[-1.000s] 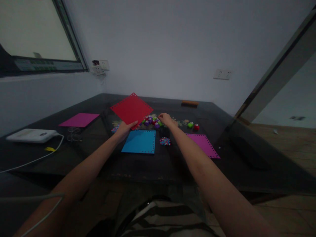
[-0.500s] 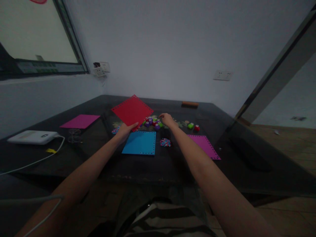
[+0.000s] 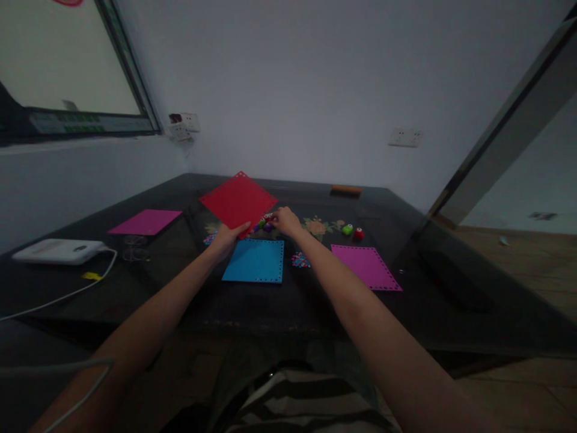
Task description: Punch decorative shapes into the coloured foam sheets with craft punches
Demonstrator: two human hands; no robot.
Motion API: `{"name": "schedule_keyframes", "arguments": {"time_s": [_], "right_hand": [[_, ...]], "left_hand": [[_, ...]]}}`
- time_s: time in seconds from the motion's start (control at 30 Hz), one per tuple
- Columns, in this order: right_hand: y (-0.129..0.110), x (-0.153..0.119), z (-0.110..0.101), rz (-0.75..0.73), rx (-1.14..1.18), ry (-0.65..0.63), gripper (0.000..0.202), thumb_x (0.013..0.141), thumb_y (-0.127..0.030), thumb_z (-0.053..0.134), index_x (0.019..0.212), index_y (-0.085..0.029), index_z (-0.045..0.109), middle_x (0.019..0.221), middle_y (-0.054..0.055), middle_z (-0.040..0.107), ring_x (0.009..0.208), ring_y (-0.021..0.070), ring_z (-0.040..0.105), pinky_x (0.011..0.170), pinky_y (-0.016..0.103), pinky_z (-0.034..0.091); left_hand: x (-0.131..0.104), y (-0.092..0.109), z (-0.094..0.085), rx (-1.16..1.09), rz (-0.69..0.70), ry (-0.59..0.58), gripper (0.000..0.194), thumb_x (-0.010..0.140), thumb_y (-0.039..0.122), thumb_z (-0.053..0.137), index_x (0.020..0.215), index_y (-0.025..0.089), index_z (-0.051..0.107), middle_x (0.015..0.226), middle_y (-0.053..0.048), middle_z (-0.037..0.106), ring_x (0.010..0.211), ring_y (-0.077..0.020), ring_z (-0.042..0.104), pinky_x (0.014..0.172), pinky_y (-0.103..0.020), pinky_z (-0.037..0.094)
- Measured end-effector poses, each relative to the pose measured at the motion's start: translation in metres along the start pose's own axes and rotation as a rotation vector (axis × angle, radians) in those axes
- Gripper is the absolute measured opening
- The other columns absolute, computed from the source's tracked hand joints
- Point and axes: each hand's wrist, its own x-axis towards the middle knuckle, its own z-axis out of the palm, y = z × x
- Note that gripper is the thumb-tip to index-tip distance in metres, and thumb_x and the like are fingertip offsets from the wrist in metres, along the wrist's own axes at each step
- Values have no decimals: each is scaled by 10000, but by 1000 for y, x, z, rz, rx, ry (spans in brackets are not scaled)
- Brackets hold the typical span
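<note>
Inside the edges of the bench (image 3: 279, 304), beyond the blue sheet (image 3: 255, 260), gripping the red sheet (image 3: 238, 199) with the left hand (image 3: 228, 235); poising the right hand (image 3: 286, 222) at small figures (image 3: 267, 226), with grasp indiscernible; facing a wall (image 3: 293, 90).

Pale wall (image 3: 293, 84), window (image 3: 67, 54) left, dark table (image 3: 288, 307), tiled floor (image 3: 536, 270) (light dim).

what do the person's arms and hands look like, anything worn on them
The left hand and right hand are gloveless, with no watch or bracelet visible. The left forearm and right forearm are bare, no sleeves showing. The striped garment below alternates dark and pale bands.
</note>
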Motion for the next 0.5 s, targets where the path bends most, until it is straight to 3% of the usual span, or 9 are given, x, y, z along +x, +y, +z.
{"name": "schedule_keyframes", "arguments": {"time_s": [0.27,0.5], "right_hand": [[-27,-4,20,7,-183,37,381,813,-363,608,1144,-175,611,1237,155,517,1180,295,394,926,407,351],[-33,-8,17,-28,-218,22,341,809,-295,595,1121,-160,612,1174,150,603,1158,296,437,930,423,329]], "left_hand": [[4,-5,-4,28,1,34,309,653,363,726,830,142,600,689,-51,642,576,-144,563,550,-257,447],[1,-2,-1,-1,-10,18,327,649,333,732,880,144,598,708,-45,649,590,-140,577,552,-247,461]]}}
